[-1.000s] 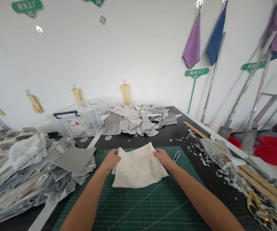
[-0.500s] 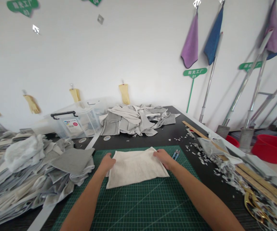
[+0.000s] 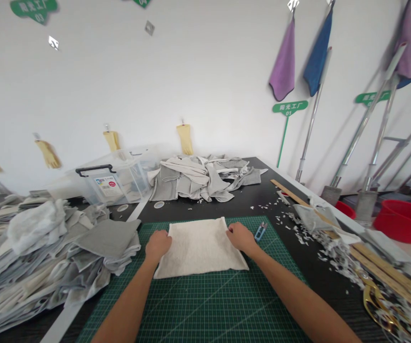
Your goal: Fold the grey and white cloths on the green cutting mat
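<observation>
A whitish, roughly rectangular cloth (image 3: 200, 247) lies spread on the green cutting mat (image 3: 205, 309). My left hand (image 3: 158, 245) grips its left edge near the far corner, fingers curled in. At the opposite side, my right hand (image 3: 240, 236) pinches the right edge, also toward the far corner. Both hands are closed, and their fingertips are partly hidden at the cloth. Just right of my right hand, small blue thread snips (image 3: 261, 231) rest on the mat.
Stacked grey cloths (image 3: 108, 238) stand at the left, beside a clear plastic box (image 3: 115, 183). More cloth pieces (image 3: 198, 178) are heaped at the back. Along the right lie a wooden ruler (image 3: 291, 194), fabric scraps (image 3: 337, 257) and gold-handled scissors (image 3: 373, 300). A red bucket (image 3: 401, 221) stands beyond.
The cloth has shifted slightly left and now looks flatter, its far edge straighter. My left hand has turned so its back shows more. More of the snips is visible.
</observation>
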Demonstrator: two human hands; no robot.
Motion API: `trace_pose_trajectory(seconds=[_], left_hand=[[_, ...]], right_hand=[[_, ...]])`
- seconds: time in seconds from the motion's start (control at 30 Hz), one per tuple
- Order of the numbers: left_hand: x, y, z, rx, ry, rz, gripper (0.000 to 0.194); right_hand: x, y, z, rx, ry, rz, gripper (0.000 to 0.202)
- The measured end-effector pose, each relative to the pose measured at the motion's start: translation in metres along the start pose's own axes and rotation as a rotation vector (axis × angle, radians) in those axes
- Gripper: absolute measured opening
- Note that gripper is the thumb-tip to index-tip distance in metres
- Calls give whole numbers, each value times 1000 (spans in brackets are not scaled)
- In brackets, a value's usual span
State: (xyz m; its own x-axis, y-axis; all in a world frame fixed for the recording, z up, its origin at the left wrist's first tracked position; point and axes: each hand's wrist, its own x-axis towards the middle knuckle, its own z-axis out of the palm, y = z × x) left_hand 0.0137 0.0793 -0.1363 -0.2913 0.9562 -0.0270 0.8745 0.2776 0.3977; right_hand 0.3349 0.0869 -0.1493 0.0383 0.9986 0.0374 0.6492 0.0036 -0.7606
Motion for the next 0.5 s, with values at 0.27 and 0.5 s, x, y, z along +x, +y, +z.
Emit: trace_pose_trajectory(seconds=[0.27, 0.5], left_hand=[[7, 3, -9, -36, 73, 32, 29], [8, 2, -6, -45, 150, 36, 33]], right_hand=[[9, 0, 5, 257, -19, 25, 25], [12, 11, 7, 429, 31, 131, 25]])
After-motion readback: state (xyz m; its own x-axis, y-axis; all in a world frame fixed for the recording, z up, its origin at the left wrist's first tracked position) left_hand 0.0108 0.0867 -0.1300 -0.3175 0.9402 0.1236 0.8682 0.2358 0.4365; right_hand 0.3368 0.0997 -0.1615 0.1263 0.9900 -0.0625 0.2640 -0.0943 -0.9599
